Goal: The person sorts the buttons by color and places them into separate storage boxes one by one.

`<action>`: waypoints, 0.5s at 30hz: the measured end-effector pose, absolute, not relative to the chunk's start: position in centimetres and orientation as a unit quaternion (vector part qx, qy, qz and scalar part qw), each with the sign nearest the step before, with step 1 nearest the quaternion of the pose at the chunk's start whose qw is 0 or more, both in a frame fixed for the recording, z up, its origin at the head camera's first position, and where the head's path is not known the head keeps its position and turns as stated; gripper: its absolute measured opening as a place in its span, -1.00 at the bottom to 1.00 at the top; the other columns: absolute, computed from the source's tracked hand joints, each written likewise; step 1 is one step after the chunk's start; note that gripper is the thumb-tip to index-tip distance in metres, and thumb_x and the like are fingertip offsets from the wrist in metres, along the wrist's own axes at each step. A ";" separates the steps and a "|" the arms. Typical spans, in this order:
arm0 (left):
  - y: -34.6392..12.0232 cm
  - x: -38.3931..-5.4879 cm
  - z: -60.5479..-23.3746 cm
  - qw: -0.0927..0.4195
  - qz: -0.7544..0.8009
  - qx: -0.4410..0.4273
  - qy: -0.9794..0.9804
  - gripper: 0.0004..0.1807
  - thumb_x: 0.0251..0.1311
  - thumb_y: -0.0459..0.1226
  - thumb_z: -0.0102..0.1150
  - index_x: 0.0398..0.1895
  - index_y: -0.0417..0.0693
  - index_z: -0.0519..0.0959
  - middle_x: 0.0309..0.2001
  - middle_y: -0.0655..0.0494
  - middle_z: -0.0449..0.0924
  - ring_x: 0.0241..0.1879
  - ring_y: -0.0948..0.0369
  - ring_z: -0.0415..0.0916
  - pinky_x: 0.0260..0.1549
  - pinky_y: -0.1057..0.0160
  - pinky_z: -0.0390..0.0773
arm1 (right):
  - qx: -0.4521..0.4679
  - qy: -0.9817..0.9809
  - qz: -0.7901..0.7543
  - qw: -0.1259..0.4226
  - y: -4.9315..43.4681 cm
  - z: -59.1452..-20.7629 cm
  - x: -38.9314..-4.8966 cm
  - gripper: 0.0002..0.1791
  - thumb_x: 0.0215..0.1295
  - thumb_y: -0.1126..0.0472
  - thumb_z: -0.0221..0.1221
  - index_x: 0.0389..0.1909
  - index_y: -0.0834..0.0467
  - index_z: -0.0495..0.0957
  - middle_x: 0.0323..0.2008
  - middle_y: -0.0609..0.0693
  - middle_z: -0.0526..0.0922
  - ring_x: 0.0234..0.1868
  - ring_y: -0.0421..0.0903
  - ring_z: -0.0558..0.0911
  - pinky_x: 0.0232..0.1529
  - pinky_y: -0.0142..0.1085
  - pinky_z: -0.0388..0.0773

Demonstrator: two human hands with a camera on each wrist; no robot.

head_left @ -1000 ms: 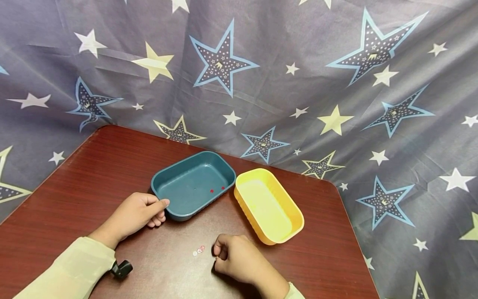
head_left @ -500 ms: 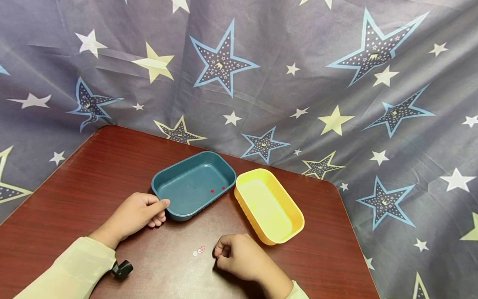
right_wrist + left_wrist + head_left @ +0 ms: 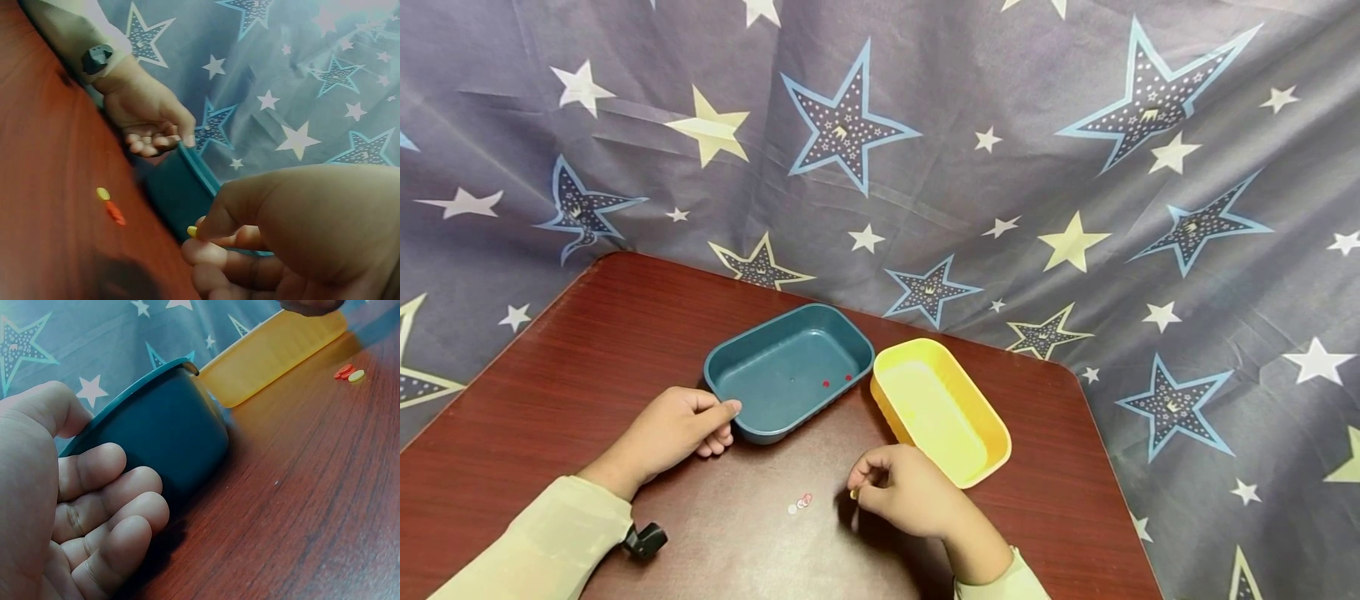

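Observation:
My left hand (image 3: 681, 429) holds the near left corner of a teal plastic tub (image 3: 782, 358), thumb over the rim and fingers against the outer wall. Two small red pieces (image 3: 826, 384) lie inside that tub. Between the thumb and forefinger of my right hand (image 3: 906, 492) is a small yellow disc (image 3: 192, 231), its edge poking out in the right wrist view. This hand is over the table, overlapping the near side of a yellow tub (image 3: 992, 417) in the head view. To its left lie a yellow disc (image 3: 356, 375) and red discs (image 3: 344, 370), bunched together on the tabletop.
Both tubs stand close together near the back edge of the dark red wooden table (image 3: 647, 317). Behind it hangs a grey cloth (image 3: 940, 100) printed with stars. A black device (image 3: 645, 540) is strapped to the left wrist.
My right hand has moved up and to the right from beside the loose discs, and the yellow disc now shows at its fingertips. The left hand and both tubs stay put.

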State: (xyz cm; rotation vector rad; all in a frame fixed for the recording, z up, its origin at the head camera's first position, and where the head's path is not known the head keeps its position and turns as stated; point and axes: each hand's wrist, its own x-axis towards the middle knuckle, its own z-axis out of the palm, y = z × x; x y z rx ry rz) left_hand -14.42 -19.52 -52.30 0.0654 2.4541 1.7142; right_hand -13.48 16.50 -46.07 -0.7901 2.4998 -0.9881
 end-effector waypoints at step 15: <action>-19.6 -14.5 -52.2 0.077 0.570 0.022 0.818 -0.48 0.47 0.11 0.23 -0.48 -0.10 0.75 -0.51 0.01 0.74 -0.48 0.12 0.72 -0.46 0.18 0.75 | -0.264 0.873 -0.370 0.179 17.5 -42.2 -15.5 -0.80 0.31 0.30 0.25 -0.37 -0.10 0.71 -0.57 -0.21 0.58 -0.57 -0.30 0.52 -0.54 -0.44 0.51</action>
